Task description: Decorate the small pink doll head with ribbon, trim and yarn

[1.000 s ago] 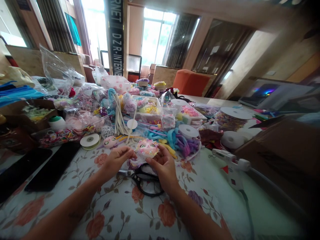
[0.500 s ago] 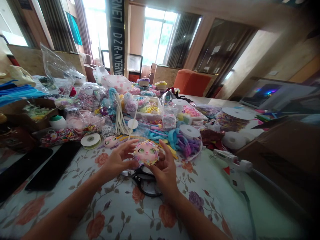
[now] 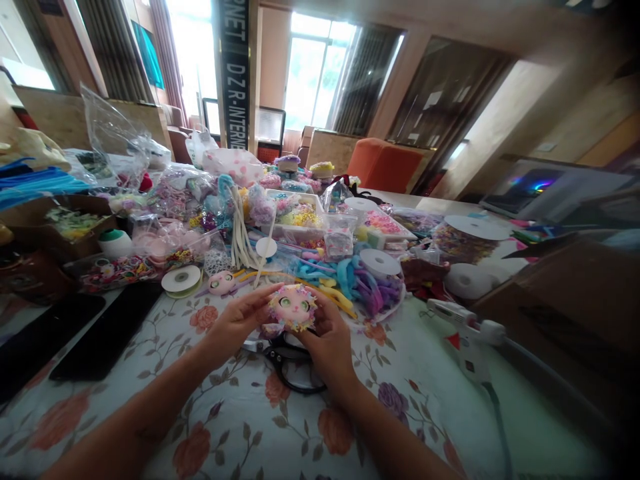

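Between my two hands is a pink doll face point(image 3: 291, 307) with green eyes, ringed by a fringe of small pastel flowers. My left hand point(image 3: 245, 319) grips its left edge, fingers behind and partly hidden. On the opposite side my right hand point(image 3: 331, 333) is closed around the right and lower edge. Black-handled scissors point(image 3: 295, 377) lie on the flowered tablecloth just beneath my hands. A second pink doll face point(image 3: 221, 283) rests on the table beyond my left hand, beside yellow and lilac strips.
To the right lies a white glue gun point(image 3: 465, 340) with its cord, near a cardboard box point(image 3: 560, 307). Two black phone-like slabs point(image 3: 107, 333) lie on the left. A ribbon spool point(image 3: 181, 281), a bag of fuzzy stems point(image 3: 370, 287) and piled craft supplies stand across the back.
The doll face has turned slightly between my hands. My left fingers have moved in from spread apart to close against its edge, and my right fingers have folded in behind it.
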`<state>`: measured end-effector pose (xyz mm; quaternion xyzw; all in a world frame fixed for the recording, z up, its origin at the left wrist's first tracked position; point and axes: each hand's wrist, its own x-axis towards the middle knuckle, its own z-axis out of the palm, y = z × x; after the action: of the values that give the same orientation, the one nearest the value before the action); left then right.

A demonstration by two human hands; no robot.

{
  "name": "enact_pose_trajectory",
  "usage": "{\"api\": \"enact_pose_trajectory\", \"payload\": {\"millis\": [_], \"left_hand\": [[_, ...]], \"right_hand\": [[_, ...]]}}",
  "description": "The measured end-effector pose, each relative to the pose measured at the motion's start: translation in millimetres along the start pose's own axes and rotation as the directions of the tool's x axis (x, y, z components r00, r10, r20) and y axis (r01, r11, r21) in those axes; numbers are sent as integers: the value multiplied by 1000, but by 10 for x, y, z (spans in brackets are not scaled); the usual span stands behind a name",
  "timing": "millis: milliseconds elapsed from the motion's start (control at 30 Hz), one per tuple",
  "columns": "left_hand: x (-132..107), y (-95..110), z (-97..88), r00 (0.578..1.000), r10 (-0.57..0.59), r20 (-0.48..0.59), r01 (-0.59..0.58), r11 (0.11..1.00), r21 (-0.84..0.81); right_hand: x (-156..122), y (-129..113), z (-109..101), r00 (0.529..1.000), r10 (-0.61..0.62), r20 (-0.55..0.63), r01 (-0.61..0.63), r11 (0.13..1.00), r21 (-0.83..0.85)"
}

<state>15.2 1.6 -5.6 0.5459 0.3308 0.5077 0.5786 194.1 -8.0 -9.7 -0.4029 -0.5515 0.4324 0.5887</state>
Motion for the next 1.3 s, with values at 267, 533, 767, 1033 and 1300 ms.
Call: {"api": "enact_pose_trajectory", "payload": {"millis": [267, 533, 767, 1033, 1300], "left_hand": [[-3, 68, 32, 1000, -3, -26, 4, 999, 36], [-21, -57, 100, 982, 174, -78, -150, 957, 247], [-97, -121, 200, 966, 198, -167, -141, 942, 303], [-147, -168, 283, 915, 299, -270, -184, 907, 379], [-137, -127, 271, 950, 236, -206, -177, 947, 268]], "right_hand": [[-12, 3, 1, 999, -23, 26, 24, 999, -24], [-46, 105, -22, 999, -11, -44, 3, 982, -187], [-41, 105, -17, 999, -46, -21, 41, 974, -223], [-65, 114, 44, 998, -56, -27, 47, 965, -258], [-69, 87, -1, 983, -176, -55, 147, 929, -340]]}}
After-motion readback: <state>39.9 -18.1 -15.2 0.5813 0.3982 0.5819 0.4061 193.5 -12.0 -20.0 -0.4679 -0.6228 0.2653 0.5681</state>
